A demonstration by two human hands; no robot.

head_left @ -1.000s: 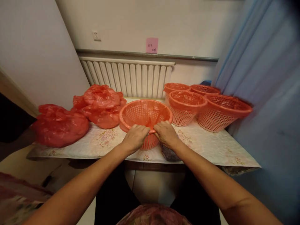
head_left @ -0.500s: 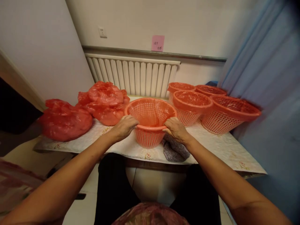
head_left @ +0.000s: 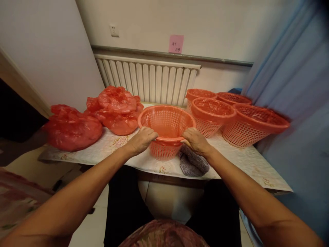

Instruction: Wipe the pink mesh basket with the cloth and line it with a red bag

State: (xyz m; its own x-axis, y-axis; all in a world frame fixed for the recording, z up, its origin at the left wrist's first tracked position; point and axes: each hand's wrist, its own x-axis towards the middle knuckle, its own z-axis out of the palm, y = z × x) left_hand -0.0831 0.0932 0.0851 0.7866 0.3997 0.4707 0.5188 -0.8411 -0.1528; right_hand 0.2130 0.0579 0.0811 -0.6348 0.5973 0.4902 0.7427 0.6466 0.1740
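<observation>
A coral-red perforated plastic waste basket point(head_left: 166, 151) stands upright on the cloth-covered table in front of me. A thin red plastic bag point(head_left: 167, 128) lines its inside. My left hand point(head_left: 144, 139) is closed over the near left part of the rim. Opposite it, my right hand point(head_left: 196, 140) grips the near right part, thumb under the edge. How much of the bag's edge is pinched under my fingers is hidden. Beside the basket's base, below my right hand, lies a crumpled dark grey cloth point(head_left: 193, 163).
Several similar lined baskets point(head_left: 241, 130) stand close together at the right, by a blue curtain point(head_left: 295, 103). Bulging red plastic bags point(head_left: 74, 132) lie on the left. Behind the table point(head_left: 257, 169) is a white radiator point(head_left: 154, 79). Part of another person point(head_left: 20, 116) shows at the left edge.
My left hand has slid a little to the right along the near rim. My right hand stays nearly in place, and the basket stands where it was. The view has tilted slightly.
</observation>
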